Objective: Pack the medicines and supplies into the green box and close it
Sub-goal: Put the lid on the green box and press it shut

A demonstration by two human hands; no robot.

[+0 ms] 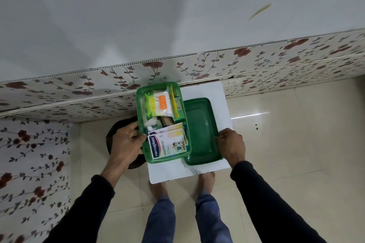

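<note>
The green box (140, 92) stands open on a small white table (205, 89). It is filled with a Hansaplast plaster pack (167, 145), a cotton swab pack (162, 104), a yellow-green packet (148, 104) and other small supplies. My left hand (126, 140) grips the box's left wall near its front corner. The dark green lid (201, 132) lies upside down just right of the box. My right hand (232, 144) grips the lid's right front edge.
A dark round object (114, 134) sits on the floor under my left hand, left of the table. Floral-patterned wall panels (59, 92) run behind and to the left. My bare feet (164, 185) stand at the table's front edge on pale floor tiles.
</note>
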